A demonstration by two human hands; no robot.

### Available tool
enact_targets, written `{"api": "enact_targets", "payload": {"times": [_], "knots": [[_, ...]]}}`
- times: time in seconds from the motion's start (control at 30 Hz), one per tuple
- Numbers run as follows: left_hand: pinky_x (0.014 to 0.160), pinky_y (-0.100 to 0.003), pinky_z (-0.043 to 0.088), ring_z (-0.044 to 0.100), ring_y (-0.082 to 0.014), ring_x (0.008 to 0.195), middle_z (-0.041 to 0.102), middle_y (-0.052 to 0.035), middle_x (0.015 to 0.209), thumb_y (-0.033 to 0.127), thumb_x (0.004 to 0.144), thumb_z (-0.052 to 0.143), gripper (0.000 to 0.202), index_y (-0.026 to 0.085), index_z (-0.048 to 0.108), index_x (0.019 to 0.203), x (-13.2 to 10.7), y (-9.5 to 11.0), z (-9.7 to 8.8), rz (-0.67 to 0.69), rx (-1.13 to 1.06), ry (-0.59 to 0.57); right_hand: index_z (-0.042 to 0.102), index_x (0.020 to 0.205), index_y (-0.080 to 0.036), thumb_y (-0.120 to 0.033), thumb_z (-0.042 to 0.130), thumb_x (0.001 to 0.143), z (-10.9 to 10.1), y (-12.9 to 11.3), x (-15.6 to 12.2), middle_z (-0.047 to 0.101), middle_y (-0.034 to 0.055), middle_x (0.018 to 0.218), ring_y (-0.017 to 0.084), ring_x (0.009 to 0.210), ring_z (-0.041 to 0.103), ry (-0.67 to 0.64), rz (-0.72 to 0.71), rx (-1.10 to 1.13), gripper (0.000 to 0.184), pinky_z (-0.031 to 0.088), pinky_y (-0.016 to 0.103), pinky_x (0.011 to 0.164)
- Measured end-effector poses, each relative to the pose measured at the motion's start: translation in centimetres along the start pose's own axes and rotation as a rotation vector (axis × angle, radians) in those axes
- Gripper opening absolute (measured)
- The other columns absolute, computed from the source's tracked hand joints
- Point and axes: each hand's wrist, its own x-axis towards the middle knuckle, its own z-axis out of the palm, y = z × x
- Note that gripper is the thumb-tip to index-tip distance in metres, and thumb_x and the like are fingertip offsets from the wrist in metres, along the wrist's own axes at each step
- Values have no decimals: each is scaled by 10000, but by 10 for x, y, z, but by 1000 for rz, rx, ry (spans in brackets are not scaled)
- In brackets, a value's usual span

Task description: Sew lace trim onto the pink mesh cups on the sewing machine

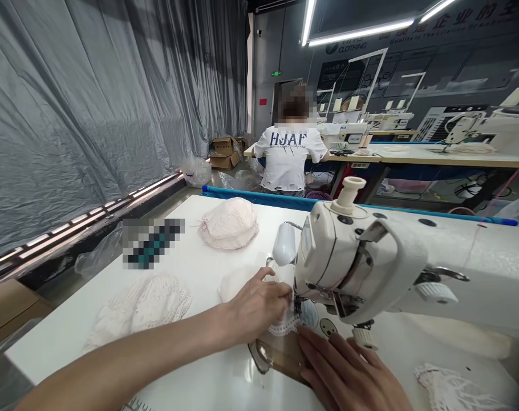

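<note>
My left hand (259, 302) is curled closed on white lace-edged fabric (285, 326) just left of the needle area of the sewing machine (349, 257). Part of the cloth is hidden under those fingers. My right hand (349, 365) lies palm down in front of the machine head, fingers stretched out, with the index fingertip by the scalloped lace edge. Beyond my left hand rests a gathered pale pink fabric piece (228, 224). White eyelet fabric (144, 302) is spread behind my left forearm.
More white lace (451, 385) lies at the lower right of the white table (191, 279). A blue bar (259, 198) runs along the far edge. Ahead, a person in a white shirt (287, 157) sits at another sewing table. Cardboard boxes (224, 153) stand by the grey curtain.
</note>
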Motion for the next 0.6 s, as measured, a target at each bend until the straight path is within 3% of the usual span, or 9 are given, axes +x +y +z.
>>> {"api": "enact_targets", "payload": {"times": [0.33, 0.6], "knots": [[989, -357, 282, 519, -94, 660, 571, 11, 725, 29, 828, 423, 205, 148, 511, 686, 2, -4, 6, 40, -36, 15, 668, 986, -174, -218, 282, 989, 0, -1, 2, 709, 51, 1066, 185, 706, 658, 64, 13, -28, 388, 394, 341, 691], [891, -349, 353, 536, -149, 793, 554, -28, 809, 46, 830, 499, 96, 121, 543, 791, -15, 36, -9, 60, 117, 64, 671, 939, -181, -222, 279, 995, 0, -7, 3, 736, 30, 970, 192, 783, 649, 109, 65, 88, 398, 366, 351, 726]]}}
